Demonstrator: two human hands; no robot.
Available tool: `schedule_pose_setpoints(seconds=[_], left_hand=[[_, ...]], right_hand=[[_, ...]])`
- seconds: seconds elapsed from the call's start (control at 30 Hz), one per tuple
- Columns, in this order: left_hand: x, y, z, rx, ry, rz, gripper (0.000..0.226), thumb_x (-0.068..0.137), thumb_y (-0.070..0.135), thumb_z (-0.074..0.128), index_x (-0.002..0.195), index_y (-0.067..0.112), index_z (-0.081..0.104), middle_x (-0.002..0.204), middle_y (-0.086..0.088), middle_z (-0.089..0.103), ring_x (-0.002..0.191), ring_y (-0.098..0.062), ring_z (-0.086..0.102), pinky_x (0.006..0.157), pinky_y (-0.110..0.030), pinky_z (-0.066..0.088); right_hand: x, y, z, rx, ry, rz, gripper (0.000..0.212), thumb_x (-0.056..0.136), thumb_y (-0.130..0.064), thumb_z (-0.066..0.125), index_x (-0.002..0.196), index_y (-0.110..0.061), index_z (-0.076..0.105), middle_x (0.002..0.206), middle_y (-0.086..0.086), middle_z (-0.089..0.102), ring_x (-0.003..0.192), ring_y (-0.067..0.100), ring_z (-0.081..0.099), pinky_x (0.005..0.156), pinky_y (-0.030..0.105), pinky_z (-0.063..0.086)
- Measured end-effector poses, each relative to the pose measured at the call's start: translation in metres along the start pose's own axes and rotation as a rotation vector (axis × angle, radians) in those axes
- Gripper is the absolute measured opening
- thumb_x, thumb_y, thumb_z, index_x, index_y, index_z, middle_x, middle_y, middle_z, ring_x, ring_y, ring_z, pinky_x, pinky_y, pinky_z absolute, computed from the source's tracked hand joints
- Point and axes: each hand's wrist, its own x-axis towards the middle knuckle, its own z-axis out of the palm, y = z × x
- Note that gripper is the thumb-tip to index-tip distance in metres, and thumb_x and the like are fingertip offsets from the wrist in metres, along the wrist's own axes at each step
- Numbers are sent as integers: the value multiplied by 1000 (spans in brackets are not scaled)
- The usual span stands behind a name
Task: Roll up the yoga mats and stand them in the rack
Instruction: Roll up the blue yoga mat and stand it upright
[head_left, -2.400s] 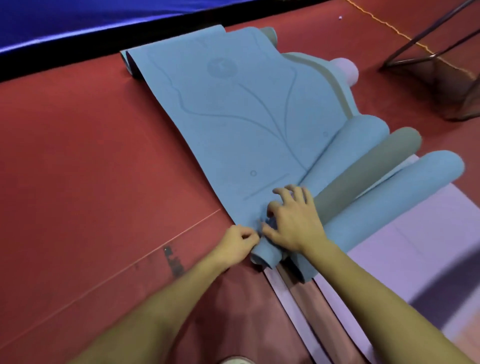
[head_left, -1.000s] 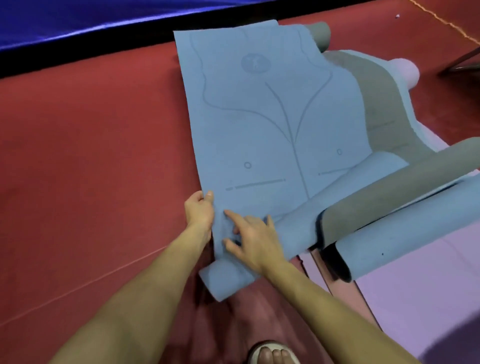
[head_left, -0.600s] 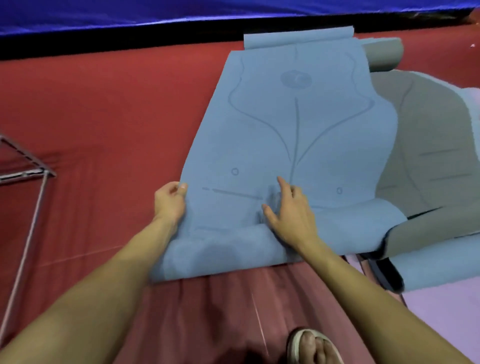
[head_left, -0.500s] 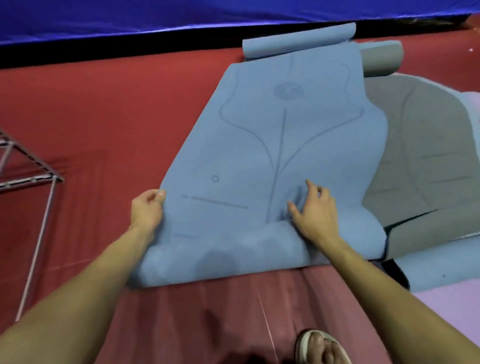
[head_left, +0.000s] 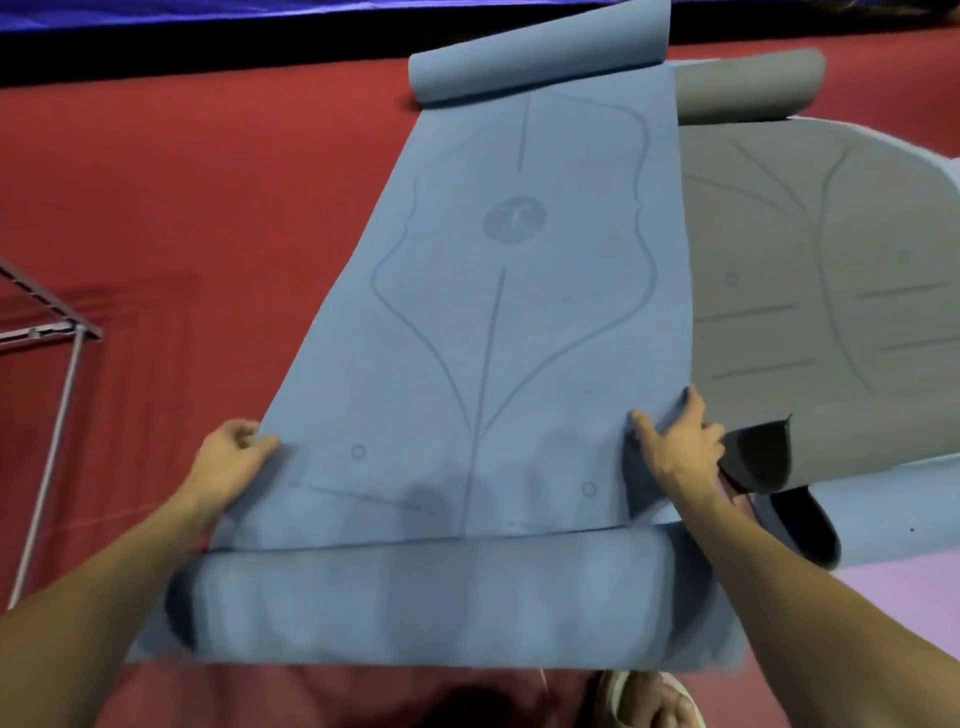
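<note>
A blue yoga mat with a printed line pattern stretches away from me over the red floor. Its near end is curled into a loose roll in front of me and its far end is curled too. My left hand grips the mat's left edge, thumb on top. My right hand grips the right edge, fingers curled round it. Both hands hold the mat just above the near roll.
A grey mat lies partly unrolled to the right, with another blue mat and a lilac mat below it. A metal rack frame stands at the left edge. My sandalled foot shows at the bottom.
The blue mat has swung round to lie straight ahead of me. My hands moved apart from its near corner to its two side edges, and the near roll came closer.
</note>
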Motion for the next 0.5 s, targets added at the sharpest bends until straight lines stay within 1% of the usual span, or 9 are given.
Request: schedule_pose_setpoints(seconds=[0.03, 0.07, 0.13, 0.17, 0.23, 0.3, 0.33, 0.43, 0.5], left_hand=[[5, 13, 8, -43, 13, -5, 16, 94, 13, 75, 106, 6, 67, 102, -11, 70, 96, -29, 66, 78, -38, 52], [13, 21, 16, -93, 29, -21, 21, 95, 18, 77, 111, 8, 68, 102, -10, 70, 94, -28, 66, 80, -39, 54], [28, 27, 30, -100, 65, -37, 29, 93, 33, 80, 102, 6, 73, 97, -11, 75, 89, -31, 72, 82, -47, 59], [33, 24, 34, -91, 82, -42, 32, 92, 36, 80, 102, 6, 74, 95, -12, 76, 90, -33, 73, 82, -48, 60], [33, 17, 40, -107, 136, -39, 25, 94, 33, 77, 103, 11, 72, 97, -11, 74, 92, -31, 70, 85, -44, 57], [22, 17, 39, -173, 194, 30, 11, 98, 25, 73, 100, 15, 68, 94, -9, 70, 88, -27, 65, 80, -39, 50], [19, 17, 36, -205, 221, 48, 8, 99, 22, 72, 100, 15, 67, 94, -9, 69, 86, -26, 63, 78, -37, 48], [19, 0, 16, -283, 325, 17, 8, 98, 19, 72, 101, 13, 69, 93, -9, 69, 85, -23, 62, 81, -44, 52], [13, -19, 0, -316, 394, -33, 10, 98, 18, 72, 101, 9, 70, 90, -10, 68, 83, -22, 60, 82, -46, 55]], right_hand=[[4, 1, -1, 36, 13, -11, 88, 94, -55, 68, 164, -28, 21, 149, 32, 35, 134, 57, 39, 114, 62, 33], [8, 1, -1, 75, 21, -27, 86, 96, -52, 67, 164, -27, 22, 148, 33, 36, 134, 57, 41, 117, 61, 33], [17, -3, 2, 128, 6, -54, 81, 99, -42, 66, 165, -24, 23, 150, 33, 38, 136, 53, 42, 120, 56, 32], [20, -6, 5, 128, -2, -68, 79, 99, -36, 67, 164, -21, 24, 151, 33, 39, 137, 52, 43, 120, 55, 33], [24, -13, 10, 88, 2, -99, 75, 98, -24, 67, 161, -14, 28, 147, 34, 44, 135, 52, 46, 119, 57, 35], [27, -22, 16, 59, -7, -125, 67, 97, -14, 65, 156, -12, 32, 144, 32, 46, 132, 52, 47, 119, 57, 37], [28, -27, 20, 55, -9, -151, 66, 97, -11, 65, 155, -13, 34, 144, 30, 47, 133, 51, 48, 119, 56, 38], [21, -41, 40, 49, -22, -253, 71, 92, -5, 65, 156, -17, 36, 145, 24, 52, 133, 46, 52, 115, 53, 42], [11, -60, 56, 52, -49, -292, 76, 95, -4, 63, 162, -16, 30, 146, 25, 49, 134, 45, 50, 115, 49, 39]])
